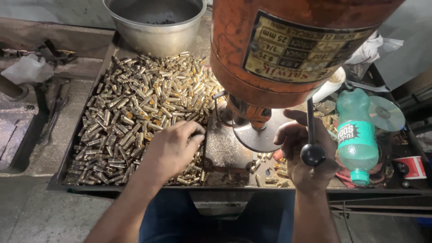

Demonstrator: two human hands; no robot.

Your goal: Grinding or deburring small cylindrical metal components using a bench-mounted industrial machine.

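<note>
View from above a small orange drill press [288,40] standing on a dark metal worktop [63,180]. The left hand [173,148] rests palm down at the near edge of a big heap of short brass tubes [135,108], fingers curled loosely into the pile; whether it has one pinched yet is hidden under the knuckles. The heap fills a shallow tray and runs back to a steel bowl [155,22] at the far edge. The right hand [303,155] is wrapped around the press lever [312,148], a thin rod ending in a black ball knob, held just right of the round press table [258,135]. That table looks bare under the spindle. A few loose tubes lie near the right hand. Further right lie a green plastic bottle [357,135] on its side, a shiny disc [387,112] and a red-and-white cup [410,167].

The step in hand appears to be picking a fresh tube from the heap. The next move likely calls for a clean two-finger pick of a single piece, carrying it rightward and setting it square under the spindle before the lever comes down.
</note>
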